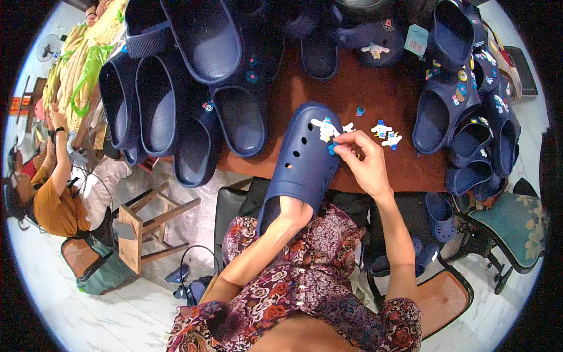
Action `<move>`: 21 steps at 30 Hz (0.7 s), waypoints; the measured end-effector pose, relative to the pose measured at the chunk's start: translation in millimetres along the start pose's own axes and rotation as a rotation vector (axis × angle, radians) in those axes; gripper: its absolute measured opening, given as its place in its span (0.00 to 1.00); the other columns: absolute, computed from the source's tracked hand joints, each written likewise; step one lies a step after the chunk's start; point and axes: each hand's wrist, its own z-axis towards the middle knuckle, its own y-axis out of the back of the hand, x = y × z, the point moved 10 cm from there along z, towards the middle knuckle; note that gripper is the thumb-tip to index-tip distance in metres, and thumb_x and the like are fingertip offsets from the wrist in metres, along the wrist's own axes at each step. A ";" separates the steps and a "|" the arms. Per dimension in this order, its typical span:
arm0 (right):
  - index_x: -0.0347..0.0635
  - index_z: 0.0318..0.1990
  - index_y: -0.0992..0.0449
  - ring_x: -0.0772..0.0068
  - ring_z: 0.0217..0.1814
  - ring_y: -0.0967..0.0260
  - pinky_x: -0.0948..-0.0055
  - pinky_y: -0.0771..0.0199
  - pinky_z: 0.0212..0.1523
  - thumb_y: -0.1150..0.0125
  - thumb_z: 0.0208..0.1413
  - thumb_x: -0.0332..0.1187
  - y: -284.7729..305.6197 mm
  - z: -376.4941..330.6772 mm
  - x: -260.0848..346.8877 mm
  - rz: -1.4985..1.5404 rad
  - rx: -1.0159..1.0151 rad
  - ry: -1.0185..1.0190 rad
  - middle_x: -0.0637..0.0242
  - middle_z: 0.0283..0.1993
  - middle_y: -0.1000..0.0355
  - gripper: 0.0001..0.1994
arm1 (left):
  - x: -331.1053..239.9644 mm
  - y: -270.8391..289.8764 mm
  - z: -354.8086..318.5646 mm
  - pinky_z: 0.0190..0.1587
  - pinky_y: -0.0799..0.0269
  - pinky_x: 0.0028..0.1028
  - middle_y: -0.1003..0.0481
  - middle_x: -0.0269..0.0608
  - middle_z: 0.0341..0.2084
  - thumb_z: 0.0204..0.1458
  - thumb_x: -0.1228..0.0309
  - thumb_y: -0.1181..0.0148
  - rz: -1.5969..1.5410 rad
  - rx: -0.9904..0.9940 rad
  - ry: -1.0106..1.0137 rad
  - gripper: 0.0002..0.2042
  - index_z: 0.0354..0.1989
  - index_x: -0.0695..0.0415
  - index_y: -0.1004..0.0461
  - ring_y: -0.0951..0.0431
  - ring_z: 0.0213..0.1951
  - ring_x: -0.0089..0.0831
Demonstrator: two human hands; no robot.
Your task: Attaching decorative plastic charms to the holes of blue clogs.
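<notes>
A navy blue clog (293,167) with round holes is tilted upward in front of me, over the table's near edge. My left hand (296,211) is pushed into it through the heel opening and holds it from inside; its fingers are hidden. A white cartoon charm with a blue hat (326,129) sits on the clog's upper. Beside that charm, my right hand (362,158) pinches a small blue charm (332,148) against the clog's side. White charms (387,135) and a small blue charm (360,110) lie on the brown table (311,94) near my right hand.
Navy clogs (237,120) crowd the table's left and back; charm-decorated clogs (457,105) are piled at the right. A wooden stool (138,234) stands at left, near a person in an orange top (58,199). Chairs (510,220) and more clogs (438,214) are at lower right.
</notes>
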 end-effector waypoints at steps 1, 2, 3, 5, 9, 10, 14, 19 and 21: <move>0.37 0.40 0.22 0.79 0.36 0.28 0.79 0.32 0.35 0.36 0.53 0.28 1.0 -1.1 0.0 -0.004 -0.006 0.006 0.66 0.36 0.25 0.08 | 2.2 0.4 -0.9 0.63 0.38 0.38 0.32 0.42 0.58 0.64 0.54 0.61 0.001 0.009 0.001 0.24 0.61 0.57 0.36 0.31 0.58 0.37; 0.37 0.40 0.22 0.79 0.36 0.28 0.79 0.32 0.35 0.36 0.53 0.28 1.6 -2.3 -4.0 0.005 -0.013 -0.015 0.67 0.36 0.25 0.08 | 3.9 3.9 -1.8 0.63 0.38 0.38 0.32 0.42 0.58 0.64 0.53 0.61 0.018 0.004 -0.008 0.24 0.61 0.57 0.37 0.31 0.57 0.37; 0.37 0.40 0.22 0.79 0.36 0.28 0.79 0.32 0.35 0.36 0.52 0.28 2.2 -4.0 -7.3 0.016 -0.019 -0.036 0.67 0.36 0.25 0.08 | 5.1 7.3 -2.9 0.62 0.38 0.38 0.32 0.42 0.58 0.64 0.53 0.61 0.036 -0.004 -0.018 0.25 0.61 0.56 0.37 0.31 0.57 0.37; 0.37 0.39 0.22 0.80 0.36 0.29 0.79 0.32 0.34 0.36 0.52 0.28 3.8 -4.8 -9.0 0.007 -0.020 -0.034 0.67 0.37 0.25 0.08 | 7.3 13.8 -3.5 0.62 0.38 0.38 0.32 0.42 0.58 0.64 0.52 0.61 0.060 -0.030 -0.031 0.25 0.61 0.56 0.37 0.31 0.57 0.37; 0.37 0.37 0.23 0.81 0.34 0.29 0.79 0.30 0.34 0.35 0.51 0.28 4.7 -8.1 -16.2 0.049 -0.001 -0.072 0.67 0.36 0.24 0.07 | 10.7 30.1 -3.7 0.62 0.38 0.39 0.33 0.43 0.59 0.62 0.48 0.60 0.154 -0.116 -0.044 0.28 0.63 0.56 0.39 0.32 0.58 0.38; 0.36 0.37 0.23 0.81 0.34 0.29 0.79 0.30 0.34 0.34 0.51 0.28 4.7 -7.5 -17.5 0.055 0.000 -0.081 0.67 0.35 0.24 0.07 | 12.2 31.6 -3.8 0.62 0.38 0.39 0.33 0.43 0.59 0.62 0.48 0.60 0.154 -0.119 -0.042 0.28 0.63 0.56 0.39 0.32 0.58 0.38; 0.36 0.36 0.23 0.82 0.33 0.29 0.80 0.30 0.34 0.33 0.50 0.28 3.8 -5.2 -12.7 0.071 0.005 -0.126 0.68 0.33 0.23 0.08 | 14.2 34.2 0.3 0.63 0.39 0.40 0.36 0.44 0.61 0.60 0.43 0.61 0.225 -0.045 -0.072 0.34 0.66 0.56 0.43 0.34 0.60 0.38; 0.39 0.32 0.25 0.85 0.31 0.31 0.81 0.30 0.33 0.32 0.50 0.28 -3.3 -1.7 -30.3 0.163 0.096 -0.197 0.70 0.30 0.25 0.07 | 14.9 30.5 -2.7 0.64 0.42 0.40 0.36 0.44 0.61 0.58 0.39 0.61 0.319 -0.011 -0.041 0.37 0.66 0.56 0.45 0.34 0.61 0.38; 0.39 0.32 0.27 0.86 0.30 0.32 0.81 0.30 0.32 0.31 0.49 0.28 -6.0 -2.8 -36.5 0.188 0.089 -0.208 0.71 0.29 0.27 0.09 | 12.9 32.0 -2.6 0.64 0.42 0.40 0.36 0.43 0.61 0.58 0.39 0.62 0.320 0.001 -0.072 0.37 0.66 0.56 0.45 0.35 0.61 0.38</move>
